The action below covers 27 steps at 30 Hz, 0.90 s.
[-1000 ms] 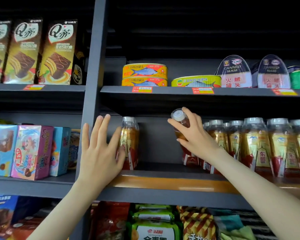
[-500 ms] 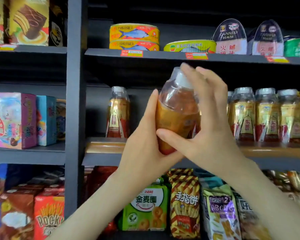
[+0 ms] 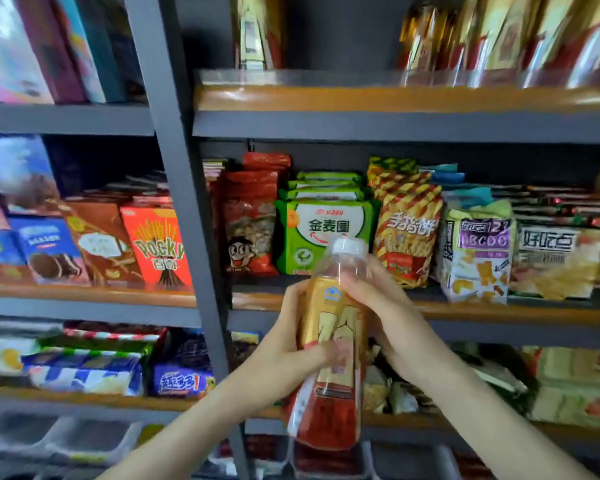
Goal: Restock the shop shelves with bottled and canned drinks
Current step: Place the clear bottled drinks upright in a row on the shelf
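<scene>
Both hands are on one bottle (image 3: pixel 329 344): left hand (image 3: pixel 291 355) wraps the label's middle, right hand (image 3: pixel 392 327) grips up by the neck. It's held upright in the air, white cap on top, in front of the snack shelf (image 3: pixel 499 311), near the green biscuit packs (image 3: pixel 321 233).

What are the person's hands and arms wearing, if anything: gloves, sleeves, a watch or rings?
Nothing shows. The left hand and the right hand have no gloves, and I see no rings, though the picture is a little blurred. The left forearm and the right forearm are bare down to the picture's edge: no sleeves, watch or bracelet.
</scene>
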Tool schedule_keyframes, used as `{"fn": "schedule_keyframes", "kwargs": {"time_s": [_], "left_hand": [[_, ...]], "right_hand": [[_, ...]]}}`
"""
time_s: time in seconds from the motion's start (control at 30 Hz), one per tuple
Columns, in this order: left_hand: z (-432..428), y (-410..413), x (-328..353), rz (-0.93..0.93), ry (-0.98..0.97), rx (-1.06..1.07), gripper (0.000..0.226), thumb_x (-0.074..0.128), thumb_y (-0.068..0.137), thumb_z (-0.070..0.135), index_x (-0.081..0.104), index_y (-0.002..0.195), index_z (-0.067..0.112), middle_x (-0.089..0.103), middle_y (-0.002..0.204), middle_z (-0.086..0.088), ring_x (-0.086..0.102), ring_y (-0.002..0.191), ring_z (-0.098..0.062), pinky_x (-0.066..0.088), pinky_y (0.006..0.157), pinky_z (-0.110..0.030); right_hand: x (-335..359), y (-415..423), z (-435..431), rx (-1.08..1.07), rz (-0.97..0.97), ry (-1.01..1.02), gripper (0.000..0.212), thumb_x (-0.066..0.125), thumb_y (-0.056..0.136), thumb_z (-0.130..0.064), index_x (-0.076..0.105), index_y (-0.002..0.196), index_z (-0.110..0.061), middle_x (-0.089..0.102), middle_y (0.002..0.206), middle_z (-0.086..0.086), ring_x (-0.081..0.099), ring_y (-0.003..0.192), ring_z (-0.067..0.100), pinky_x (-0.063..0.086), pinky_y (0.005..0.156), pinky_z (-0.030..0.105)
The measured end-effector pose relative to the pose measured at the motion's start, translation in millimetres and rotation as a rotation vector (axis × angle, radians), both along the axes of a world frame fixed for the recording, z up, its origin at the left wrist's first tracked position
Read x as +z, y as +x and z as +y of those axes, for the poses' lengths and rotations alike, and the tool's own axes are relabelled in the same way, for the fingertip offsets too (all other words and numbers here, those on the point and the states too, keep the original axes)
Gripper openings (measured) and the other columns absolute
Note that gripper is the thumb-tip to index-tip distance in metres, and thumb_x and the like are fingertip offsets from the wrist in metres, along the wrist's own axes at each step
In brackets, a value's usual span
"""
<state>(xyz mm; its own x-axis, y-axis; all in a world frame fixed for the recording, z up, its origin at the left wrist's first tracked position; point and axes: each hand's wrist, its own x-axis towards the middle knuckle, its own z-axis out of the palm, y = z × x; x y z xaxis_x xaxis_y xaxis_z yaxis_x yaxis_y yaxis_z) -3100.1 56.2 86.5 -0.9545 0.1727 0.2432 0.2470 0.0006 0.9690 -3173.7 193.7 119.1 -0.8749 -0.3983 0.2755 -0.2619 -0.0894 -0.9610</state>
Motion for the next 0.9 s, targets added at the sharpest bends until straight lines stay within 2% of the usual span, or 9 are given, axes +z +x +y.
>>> {"fn": "schedule_keyframes", "kwargs": {"time_s": [0.07, 0.17, 0.23, 0.3, 0.4, 0.5, 0.6, 0.7, 0.9], "left_hand": [[-9.0, 3.0, -12.1, -0.191, 0.097, 0.067, 0.073, 0.076, 0.056, 0.039, 0.043, 0.120, 0.030, 0.064, 0.099, -0.003, 0.062, 0.089, -0.019, 0.054, 0.078, -0.033], [-25.4, 16.1, -23.6, -0.427, 0.038, 0.013, 0.095, 0.084, 0.017, 0.069, 0.047, 0.084, 0.013, 0.053, 0.077, -0.006, 0.053, 0.066, -0.014, 0.046, 0.054, -0.007], [-28.2, 16.2, -38.6, -0.442, 0.109, 0.156, 0.054, 0.087, 0.063, 0.043, 0.039, 0.074, 0.019, 0.044, 0.071, 0.000, 0.046, 0.057, -0.010, 0.037, 0.039, -0.006], [-22.5, 14.2, -40.2, -0.405, 0.188, 0.275, 0.016, 0.063, 0.091, 0.008, 0.050, 0.090, 0.017, 0.060, 0.076, -0.006, 0.064, 0.061, -0.011, 0.044, 0.046, -0.008], [-27.4, 30.6, -34.8, -0.449, 0.352, 0.256, 0.053, 0.077, 0.076, 0.017, 0.051, 0.123, 0.017, 0.074, 0.089, -0.001, 0.072, 0.078, -0.012, 0.055, 0.059, -0.021], [-39.0, 31.8, -44.3, -0.539, 0.132, 0.297, 0.080, 0.082, 0.061, 0.042, 0.041, 0.129, 0.028, 0.071, 0.104, -0.002, 0.072, 0.090, -0.018, 0.059, 0.079, -0.036], [-42.0, 39.9, -49.9, -0.531, -0.224, 0.330, 0.097, 0.072, 0.053, 0.064, 0.026, 0.135, 0.042, 0.065, 0.116, 0.001, 0.068, 0.101, -0.018, 0.052, 0.094, -0.042], [-46.4, 45.4, -55.6, -0.526, -0.476, 0.253, 0.097, 0.059, 0.061, 0.071, 0.011, 0.143, 0.053, 0.061, 0.118, 0.004, 0.061, 0.106, -0.014, 0.049, 0.097, -0.036], [-57.3, 53.2, -60.9, -0.529, -0.103, 0.215, 0.059, 0.062, 0.092, 0.027, 0.035, 0.142, 0.041, 0.068, 0.097, -0.007, 0.068, 0.086, -0.014, 0.057, 0.083, -0.032]], "right_hand": [[-19.0, 4.3, -6.6, 0.064, -0.064, 0.085, 0.018, 0.061, 0.095, -0.021, 0.058, 0.105, -0.035, 0.065, 0.097, -0.016, 0.059, 0.080, -0.022, 0.043, 0.073, 0.001], [-40.3, 18.7, -10.8, 0.219, -0.228, 0.014, 0.046, 0.065, 0.088, -0.045, 0.055, 0.131, -0.031, 0.067, 0.123, -0.005, 0.063, 0.113, 0.013, 0.049, 0.096, 0.035], [-47.8, 24.3, -14.0, 0.246, -0.263, -0.019, 0.048, 0.059, 0.085, -0.042, 0.054, 0.131, -0.030, 0.068, 0.121, -0.004, 0.065, 0.111, 0.015, 0.052, 0.094, 0.036], [-54.4, 28.3, -20.6, 0.213, -0.269, 0.024, 0.048, 0.055, 0.081, -0.044, 0.058, 0.126, -0.029, 0.070, 0.117, -0.005, 0.067, 0.106, 0.012, 0.053, 0.090, 0.032], [-65.2, 30.8, -30.0, 0.093, -0.236, 0.183, 0.044, 0.056, 0.077, -0.056, 0.062, 0.114, -0.034, 0.071, 0.109, -0.008, 0.068, 0.096, 0.004, 0.053, 0.085, 0.028], [-75.1, 34.1, -35.5, 0.053, -0.228, 0.345, 0.016, 0.055, 0.088, -0.051, 0.059, 0.100, -0.040, 0.065, 0.098, -0.019, 0.064, 0.084, -0.006, 0.053, 0.077, 0.024], [-84.4, 43.7, -40.7, 0.191, -0.397, 0.327, 0.022, 0.058, 0.088, -0.047, 0.056, 0.109, -0.039, 0.069, 0.093, -0.018, 0.068, 0.076, -0.003, 0.053, 0.060, 0.021], [-93.4, 50.8, -44.9, 0.261, -0.518, 0.278, 0.023, 0.064, 0.086, -0.039, 0.058, 0.107, -0.037, 0.075, 0.092, -0.007, 0.072, 0.081, 0.010, 0.058, 0.073, 0.032], [-108.8, 45.4, -29.6, 0.309, -0.728, 0.076, 0.056, 0.072, 0.073, -0.039, 0.058, 0.124, -0.020, 0.073, 0.108, 0.007, 0.071, 0.097, 0.023, 0.055, 0.079, 0.037]]}}
